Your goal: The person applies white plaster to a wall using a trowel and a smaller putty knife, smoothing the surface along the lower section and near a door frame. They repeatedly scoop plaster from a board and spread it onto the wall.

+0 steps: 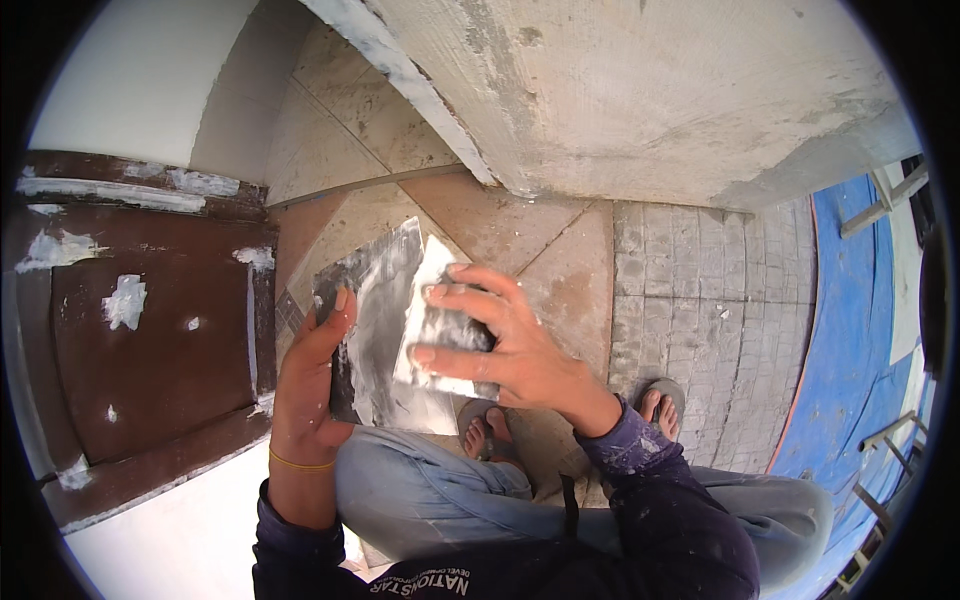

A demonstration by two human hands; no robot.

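My left hand (308, 385) grips a flat, dark rectangular plate (372, 300) by its left side, thumb on top. White putty is smeared across the plate's face. From the right, my right hand (525, 345) holds a flat rectangular putty scraper (416, 325), fingers spread over its face. Thick white putty coats the scraper's left edge, which overlaps the plate's right side. Whether the two touch is hard to make out. To the left of my left hand is a brown wooden panel (160, 350) with white putty patches.
A rough pale wall (640, 90) rises ahead, its base meeting tiled floor (570, 255). Grey patterned paving (710, 260) lies to the right, then a blue tarp (840, 320) with a metal frame (885, 205) at its far end. My sandalled feet (665, 405) are below.
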